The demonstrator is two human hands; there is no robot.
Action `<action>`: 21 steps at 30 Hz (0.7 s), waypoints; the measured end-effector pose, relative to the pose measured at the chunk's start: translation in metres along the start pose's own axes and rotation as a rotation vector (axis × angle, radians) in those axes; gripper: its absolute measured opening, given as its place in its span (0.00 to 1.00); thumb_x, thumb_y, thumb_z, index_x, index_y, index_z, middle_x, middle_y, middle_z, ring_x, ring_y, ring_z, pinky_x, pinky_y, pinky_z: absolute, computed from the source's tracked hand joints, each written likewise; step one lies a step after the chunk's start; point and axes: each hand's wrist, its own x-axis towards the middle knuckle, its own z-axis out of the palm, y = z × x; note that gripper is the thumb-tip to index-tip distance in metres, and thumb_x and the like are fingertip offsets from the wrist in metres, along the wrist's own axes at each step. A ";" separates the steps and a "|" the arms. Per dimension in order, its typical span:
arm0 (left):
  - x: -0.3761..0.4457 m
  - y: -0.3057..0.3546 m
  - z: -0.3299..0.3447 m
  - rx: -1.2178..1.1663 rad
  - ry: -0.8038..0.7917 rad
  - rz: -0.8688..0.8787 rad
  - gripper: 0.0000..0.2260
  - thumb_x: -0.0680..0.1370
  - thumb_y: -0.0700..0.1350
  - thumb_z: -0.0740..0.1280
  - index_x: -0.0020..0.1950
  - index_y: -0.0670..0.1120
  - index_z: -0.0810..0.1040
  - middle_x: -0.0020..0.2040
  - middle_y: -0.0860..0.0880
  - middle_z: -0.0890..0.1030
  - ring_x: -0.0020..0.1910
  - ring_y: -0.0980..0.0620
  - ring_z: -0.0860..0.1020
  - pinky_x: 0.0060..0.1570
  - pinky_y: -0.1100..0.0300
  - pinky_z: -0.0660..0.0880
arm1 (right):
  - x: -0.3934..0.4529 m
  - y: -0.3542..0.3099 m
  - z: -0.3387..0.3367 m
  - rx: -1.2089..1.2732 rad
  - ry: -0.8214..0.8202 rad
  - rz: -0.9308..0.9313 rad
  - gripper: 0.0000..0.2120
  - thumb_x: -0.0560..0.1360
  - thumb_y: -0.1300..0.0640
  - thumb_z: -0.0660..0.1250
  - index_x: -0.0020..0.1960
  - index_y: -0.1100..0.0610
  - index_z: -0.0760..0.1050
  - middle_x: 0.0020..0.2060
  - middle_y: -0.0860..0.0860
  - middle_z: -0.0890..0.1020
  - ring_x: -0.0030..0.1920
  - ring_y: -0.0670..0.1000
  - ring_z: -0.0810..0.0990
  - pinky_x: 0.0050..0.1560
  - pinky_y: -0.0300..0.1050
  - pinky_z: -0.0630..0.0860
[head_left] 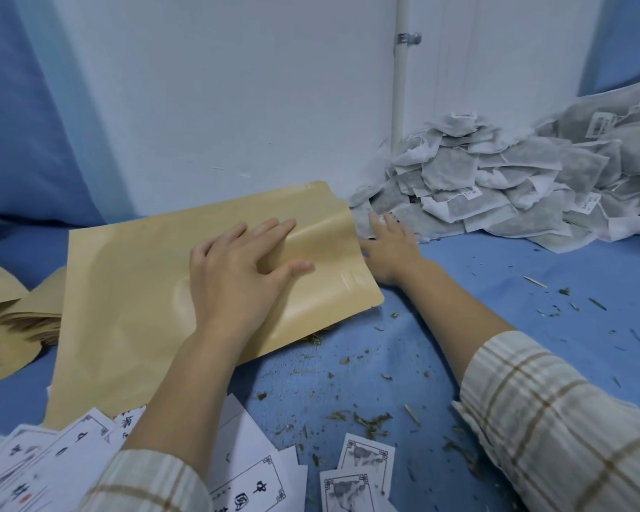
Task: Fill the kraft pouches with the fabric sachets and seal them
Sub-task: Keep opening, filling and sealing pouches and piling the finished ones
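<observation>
A large kraft pouch point(134, 290) lies flat on the blue cloth, its mouth end pointing right toward the sachets. My left hand point(237, 271) presses flat on the pouch near that end, fingers spread. My right hand point(388, 249) reaches past the pouch's right edge to the foot of a big heap of grey-white fabric sachets point(496, 194) piled in the wall corner. Its fingertips touch the nearest sachet, and whether they grip it is unclear.
More kraft pouches point(4, 319) are stacked at the left edge. White printed label cards point(252, 482) lie scattered along the near edge. Dried herb crumbs point(370, 419) litter the blue cloth. A white wall with a pipe point(399, 86) stands behind.
</observation>
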 end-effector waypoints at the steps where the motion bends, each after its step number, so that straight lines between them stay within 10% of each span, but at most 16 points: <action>1: 0.000 0.000 0.000 -0.003 -0.002 0.001 0.22 0.69 0.64 0.68 0.63 0.65 0.74 0.66 0.62 0.74 0.70 0.56 0.67 0.63 0.60 0.54 | 0.000 0.000 0.003 -0.028 -0.074 0.011 0.23 0.79 0.44 0.48 0.72 0.47 0.60 0.76 0.53 0.46 0.75 0.56 0.43 0.73 0.57 0.45; 3: 0.001 0.000 0.000 -0.012 -0.004 -0.004 0.22 0.69 0.64 0.68 0.63 0.66 0.73 0.66 0.62 0.73 0.69 0.56 0.67 0.63 0.61 0.53 | 0.000 0.001 0.007 0.034 -0.055 0.076 0.27 0.80 0.44 0.47 0.74 0.56 0.56 0.76 0.52 0.52 0.75 0.54 0.47 0.73 0.56 0.49; 6: 0.001 -0.001 0.000 -0.006 -0.004 -0.005 0.22 0.69 0.65 0.68 0.63 0.67 0.73 0.66 0.62 0.73 0.70 0.56 0.66 0.63 0.61 0.53 | 0.001 0.000 0.000 0.344 0.402 0.135 0.21 0.79 0.47 0.56 0.59 0.63 0.70 0.60 0.57 0.73 0.63 0.57 0.68 0.63 0.52 0.65; 10: 0.001 -0.002 0.001 -0.005 0.007 -0.005 0.22 0.69 0.65 0.68 0.63 0.66 0.73 0.66 0.62 0.74 0.69 0.56 0.67 0.63 0.60 0.54 | -0.004 0.002 -0.019 0.993 0.870 0.384 0.15 0.70 0.53 0.72 0.51 0.60 0.74 0.48 0.52 0.77 0.50 0.50 0.74 0.53 0.41 0.71; 15: 0.001 -0.001 0.000 -0.009 0.007 -0.009 0.22 0.69 0.65 0.68 0.63 0.66 0.73 0.66 0.62 0.74 0.69 0.56 0.67 0.63 0.60 0.54 | -0.002 0.011 -0.026 1.739 0.789 0.649 0.14 0.73 0.57 0.69 0.56 0.59 0.72 0.47 0.51 0.76 0.47 0.50 0.77 0.54 0.40 0.76; 21: 0.003 0.003 -0.003 -0.044 0.015 -0.021 0.23 0.68 0.66 0.67 0.63 0.67 0.73 0.66 0.63 0.73 0.69 0.57 0.67 0.64 0.60 0.54 | -0.010 0.005 -0.035 2.050 0.492 0.264 0.05 0.75 0.67 0.64 0.46 0.59 0.76 0.38 0.52 0.80 0.39 0.48 0.80 0.34 0.38 0.79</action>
